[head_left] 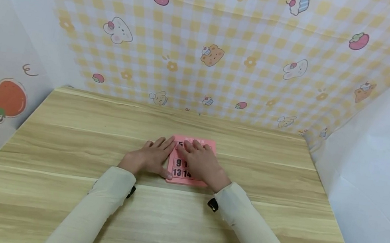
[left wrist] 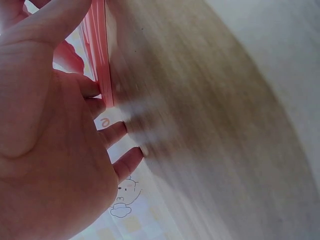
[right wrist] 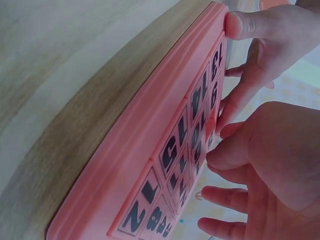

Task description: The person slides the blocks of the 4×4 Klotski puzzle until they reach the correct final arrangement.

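A pink number slide puzzle [head_left: 188, 182] lies flat on the wood-grain table, with black-numbered tiles in its frame. My left hand [head_left: 149, 158] is spread along its left side, thumb at the near-left corner and forefinger near the far-left corner. In the left wrist view, the other fingers [left wrist: 116, 134] reach down beside the frame's edge. My right hand [head_left: 202, 162] is over the tiles, fingertips low at the upper rows, covering several of them. The right wrist view shows the 15 tile [right wrist: 175, 141] and the 12 tile [right wrist: 139, 206] along the near row.
The wood-grain table [head_left: 264, 177] extends around the puzzle on all sides. A yellow checked curtain [head_left: 188, 56] with cartoon prints hangs at the back. White sheets [head_left: 375, 158] stand along the right and left sides.
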The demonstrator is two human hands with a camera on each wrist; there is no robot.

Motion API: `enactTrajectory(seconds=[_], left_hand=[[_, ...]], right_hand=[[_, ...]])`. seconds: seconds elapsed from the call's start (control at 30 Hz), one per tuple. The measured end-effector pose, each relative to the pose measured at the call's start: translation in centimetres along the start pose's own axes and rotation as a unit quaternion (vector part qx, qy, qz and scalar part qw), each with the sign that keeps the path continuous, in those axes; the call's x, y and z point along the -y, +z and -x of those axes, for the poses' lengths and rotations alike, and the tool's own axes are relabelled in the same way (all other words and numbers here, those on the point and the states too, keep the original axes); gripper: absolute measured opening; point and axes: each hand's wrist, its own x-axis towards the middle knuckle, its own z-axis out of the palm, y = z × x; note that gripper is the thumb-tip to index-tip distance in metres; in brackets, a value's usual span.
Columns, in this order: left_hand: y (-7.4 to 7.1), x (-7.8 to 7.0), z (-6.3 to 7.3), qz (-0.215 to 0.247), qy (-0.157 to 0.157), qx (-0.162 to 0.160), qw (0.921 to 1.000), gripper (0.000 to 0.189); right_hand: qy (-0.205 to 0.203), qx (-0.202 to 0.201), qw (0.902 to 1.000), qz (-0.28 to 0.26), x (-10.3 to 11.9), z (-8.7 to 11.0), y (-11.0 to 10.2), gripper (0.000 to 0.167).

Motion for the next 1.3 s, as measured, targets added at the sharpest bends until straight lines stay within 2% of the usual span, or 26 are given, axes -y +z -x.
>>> enactTrajectory(seconds=[0.5,1.03,1.3], left_hand=[[-0.13,-0.12,0.05,0.006,-0.003,-0.001,1.0,0.116],[0.03,-0.06,-0.07,0.01,-0.004,0.001,0.9999,0.117],[0.06,-0.05,-0.11,0.007,-0.007,0.001,1.0,0.118]], right_hand=[[0.0,0.025,0.9997,0.0,0.16,-0.46,-0.12,0.053],[-0.003,0.031,0.9995,0.001,0.37,-0.22,-0.2,0.051],[-0.014,0.019,0.9997,0.005,0.51,0.16,-0.01,0.049]])
